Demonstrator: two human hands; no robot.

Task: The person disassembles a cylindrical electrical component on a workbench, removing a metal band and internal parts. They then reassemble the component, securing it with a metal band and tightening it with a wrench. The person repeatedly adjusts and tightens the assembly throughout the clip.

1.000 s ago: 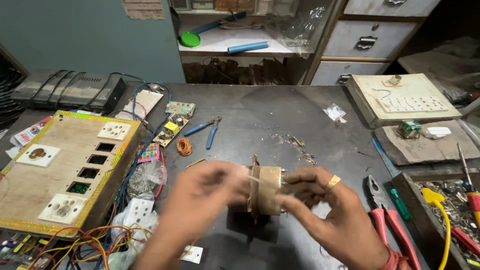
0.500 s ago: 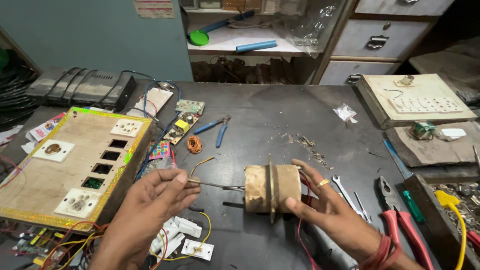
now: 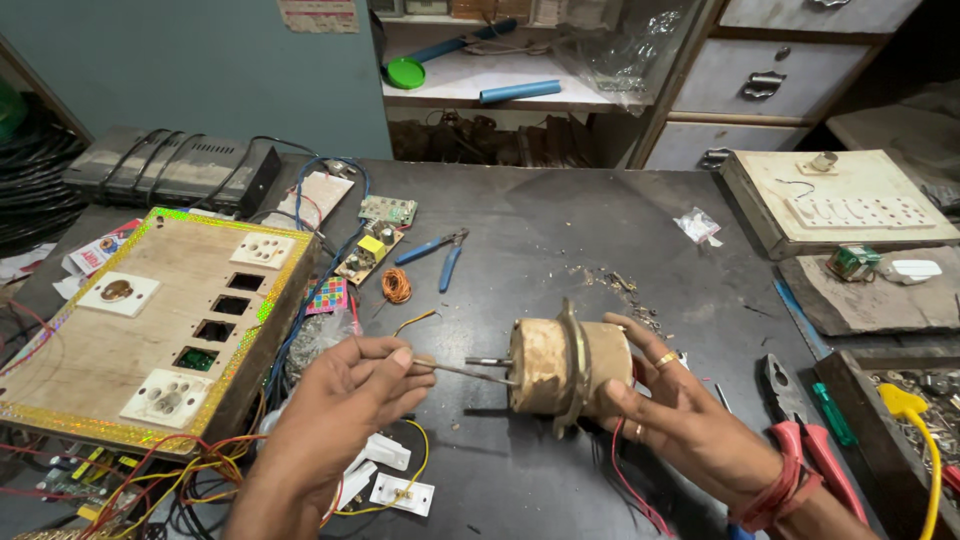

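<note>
The left hand (image 3: 350, 385) has drawn back, pinching a thin rod (image 3: 462, 372) toward the small motor (image 3: 565, 367) the right hand (image 3: 680, 425) grips.

Dim indoor light, soft shadows, sharp focus, slight edge distortion

Both hands were bare; the right hand (image 3: 680, 420) wore gold finger rings and red thread wound round its wrist.

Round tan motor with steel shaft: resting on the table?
No, the right hand holds the round tan motor clear above the dark table.
</note>
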